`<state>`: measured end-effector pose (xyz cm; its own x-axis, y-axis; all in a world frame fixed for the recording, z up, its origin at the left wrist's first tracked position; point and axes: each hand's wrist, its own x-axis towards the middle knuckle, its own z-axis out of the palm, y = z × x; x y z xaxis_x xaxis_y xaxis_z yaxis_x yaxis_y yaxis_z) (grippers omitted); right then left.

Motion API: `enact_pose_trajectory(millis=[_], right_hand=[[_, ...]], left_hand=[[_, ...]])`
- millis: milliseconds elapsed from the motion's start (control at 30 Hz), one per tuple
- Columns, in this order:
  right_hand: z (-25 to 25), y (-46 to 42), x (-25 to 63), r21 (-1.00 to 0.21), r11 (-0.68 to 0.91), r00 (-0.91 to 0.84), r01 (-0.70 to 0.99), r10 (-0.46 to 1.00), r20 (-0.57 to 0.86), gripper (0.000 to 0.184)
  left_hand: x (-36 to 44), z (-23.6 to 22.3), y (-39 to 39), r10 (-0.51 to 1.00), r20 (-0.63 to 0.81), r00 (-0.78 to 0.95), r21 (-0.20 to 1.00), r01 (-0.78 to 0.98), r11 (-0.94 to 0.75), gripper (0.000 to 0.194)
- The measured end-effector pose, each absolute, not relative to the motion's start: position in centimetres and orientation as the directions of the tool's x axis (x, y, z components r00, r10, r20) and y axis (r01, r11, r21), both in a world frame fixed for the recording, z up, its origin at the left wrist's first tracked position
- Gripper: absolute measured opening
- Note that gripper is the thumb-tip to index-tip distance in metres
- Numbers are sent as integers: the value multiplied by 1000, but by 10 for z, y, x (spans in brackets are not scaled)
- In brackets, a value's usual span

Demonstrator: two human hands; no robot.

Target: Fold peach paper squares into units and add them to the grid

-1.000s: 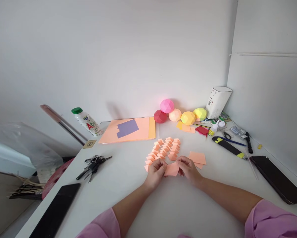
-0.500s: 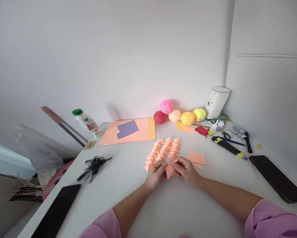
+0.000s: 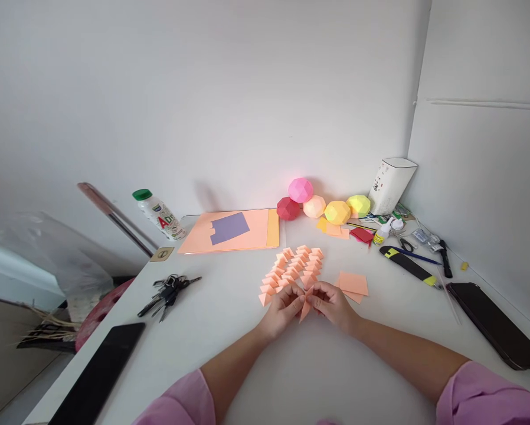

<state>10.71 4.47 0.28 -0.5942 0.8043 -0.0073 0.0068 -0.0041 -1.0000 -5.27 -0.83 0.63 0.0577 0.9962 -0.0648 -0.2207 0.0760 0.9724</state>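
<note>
Between my two hands is a small folded piece of peach paper [image 3: 306,308], its pointed end hanging below the fingertips. My left hand [image 3: 284,308] pinches it from the left, thumb on top. From the other side my right hand [image 3: 334,304] grips it, and the fingertips of both hands nearly meet. Just beyond lie rows of folded peach paper pieces [image 3: 292,265], partly hidden by my left hand. Flat peach paper squares [image 3: 354,283] rest to the right of my right hand.
Faceted paper balls [image 3: 314,206] line the wall. Peach sheets [image 3: 194,236] with a purple piece [image 3: 231,228] lie at back left. A bottle [image 3: 161,217], keys [image 3: 171,293] and a black slab [image 3: 99,372] are leftward. A utility knife [image 3: 409,267], glue bottle [image 3: 383,232] and dark case [image 3: 495,324] are rightward.
My hands have drawn closer together, and the peach paper between them now looks narrower, turned or folded inward. The camera view has shifted slightly.
</note>
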Motion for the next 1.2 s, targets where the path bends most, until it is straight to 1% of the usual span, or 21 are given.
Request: enact_pose_trajectory(millis=[100, 200, 333, 467, 600, 700, 833, 933, 1000, 1067, 1200], right_hand=[[1, 45, 106, -1000, -21, -592, -18, 806, -6, 28], [0, 45, 107, -998, -43, -578, -51, 816, -6, 32], [-3, 45, 107, -996, -76, -564, -52, 825, -33, 37], [-5, 46, 107, -995, -69, -572, -68, 820, -18, 36], [-4, 44, 106, -996, -69, -575, -63, 818, -20, 34], [-1, 43, 106, -997, -59, -588, -47, 809, -21, 31], [3, 43, 106, -1000, 29, -556, 6, 831, 21, 25], [6, 43, 107, -993, 103, -554, 49, 830, 59, 24], [8, 43, 107, -989, 131, -573, 67, 817, 69, 25], [8, 43, 107, -987, 141, -597, 74, 799, 69, 24], [7, 42, 106, -988, 130, -598, 80, 799, 57, 27]], left_hand=[[-52, 9, -9, 988, -64, 141, 962, -254, 99, 34], [-51, 13, -10, 978, -33, 207, 960, -266, 89, 33], [-50, 14, -11, 970, 22, 242, 970, -242, 38, 27], [-51, 8, -9, 967, 36, 251, 974, -224, 22, 24], [-50, 5, -9, 974, 16, 226, 980, -197, 30, 24], [-49, 4, -8, 986, 16, 169, 981, -193, 17, 29], [-49, 4, -7, 998, -43, 44, 980, -192, 50, 36], [-50, 5, -6, 997, -77, -9, 966, -247, 72, 36], [-50, 5, -6, 998, -64, -11, 953, -296, 58, 34], [-51, 3, -6, 999, -31, -20, 953, -303, 23, 30], [-52, -1, -7, 999, 5, -49, 977, -213, -15, 26]])
